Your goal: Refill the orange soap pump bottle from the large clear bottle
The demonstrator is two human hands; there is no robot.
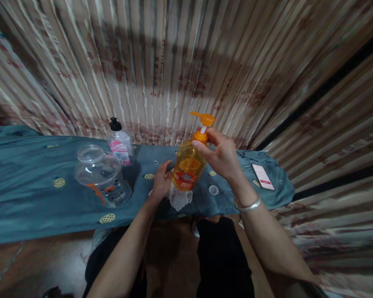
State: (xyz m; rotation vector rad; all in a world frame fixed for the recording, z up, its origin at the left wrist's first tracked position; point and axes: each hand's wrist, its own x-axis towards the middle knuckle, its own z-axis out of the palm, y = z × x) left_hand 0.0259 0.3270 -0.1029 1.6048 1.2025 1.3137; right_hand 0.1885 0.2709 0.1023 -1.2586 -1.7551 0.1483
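An amber pump bottle [189, 165] with a red label and orange pump head tilts to the right over the cloth-covered table. My right hand [219, 151] is closed round the orange collar at its neck. Low at the bottle's left side is my left hand [162, 180], its fingers partly spread, over a crumpled white tissue [179, 198]. Whether that hand grips the tissue is hard to tell, as its palm side is partly hidden. The bottle's base is just above or against the tissue.
On the left stand a large clear jar [104, 178] and a clear bottle [121, 145] with a black cap. A small round white cap [213, 190] and a phone [262, 176] lie right on the blue-green cloth [71, 207]. Curtains [143, 74] hang behind.
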